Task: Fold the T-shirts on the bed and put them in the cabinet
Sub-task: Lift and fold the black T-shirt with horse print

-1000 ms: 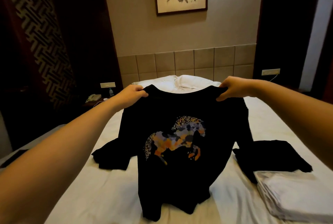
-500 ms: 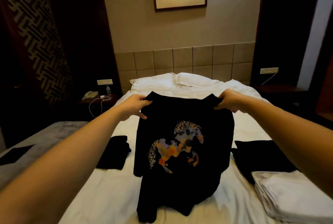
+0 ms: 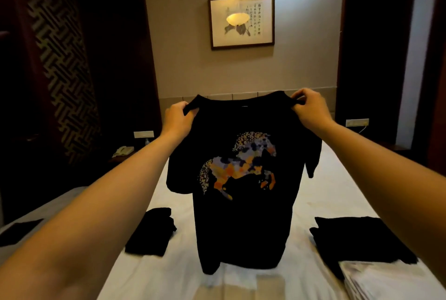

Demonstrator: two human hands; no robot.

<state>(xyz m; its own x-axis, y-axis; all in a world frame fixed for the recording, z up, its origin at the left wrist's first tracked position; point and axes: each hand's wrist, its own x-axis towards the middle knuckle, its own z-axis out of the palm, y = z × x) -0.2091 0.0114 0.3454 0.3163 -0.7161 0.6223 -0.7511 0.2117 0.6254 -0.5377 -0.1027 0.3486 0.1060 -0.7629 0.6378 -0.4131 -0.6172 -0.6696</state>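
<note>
A black T-shirt (image 3: 241,232) with a colourful horse print hangs upright in front of me, its hem just touching the white bed (image 3: 169,273). My left hand (image 3: 179,118) grips its left shoulder and my right hand (image 3: 310,109) pinches its right shoulder. A folded black garment (image 3: 152,231) lies on the bed to the left. At the right lies another folded black garment (image 3: 359,239), and a folded white stack (image 3: 386,280) sits nearer to me. No cabinet is in view.
A bedside table with a phone (image 3: 123,151) stands at the left of the bed. A framed picture (image 3: 241,19) hangs on the far wall. A dark flat item (image 3: 19,231) lies on the grey surface at the far left.
Both hands have lifted the T-shirt higher, so it hangs nearly full length with only the hem at the bed. The view has tilted upward.
</note>
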